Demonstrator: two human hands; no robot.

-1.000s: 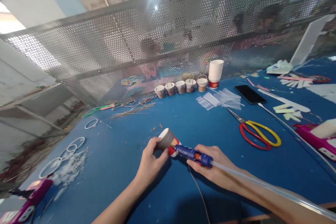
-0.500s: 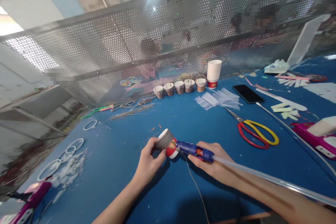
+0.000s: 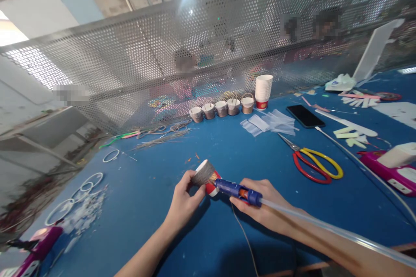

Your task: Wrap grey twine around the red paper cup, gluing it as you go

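Observation:
A red and white paper cup [image 3: 203,174], partly wrapped in grey cord, lies tilted in my left hand [image 3: 186,197], whose thumb and fingers pinch it. My right hand [image 3: 260,201] is wrapped round a blue glue gun [image 3: 235,189]; a long clear glue stick [image 3: 312,214] runs out of its back over my forearm. The nozzle points at the cup's side, at or very near the edge of the wrapped cord. From the cup a loose length of thin cord [image 3: 243,229] trails down towards the table's front edge. My right fingers are partly hidden behind the gun.
Several cord-wrapped cups [image 3: 221,108] stand in a row at the back, beside a stack of paper cups [image 3: 264,91]. Scissors [image 3: 312,160], a phone [image 3: 304,116] and clear strips [image 3: 269,122] lie right. White rings [image 3: 92,179] and a purple power strip [image 3: 42,244] are left. A perforated metal screen [image 3: 130,60] rises behind.
The glue gun in my right hand has shifted slightly left and down along the cup's side. My left hand and the cup stay almost in place.

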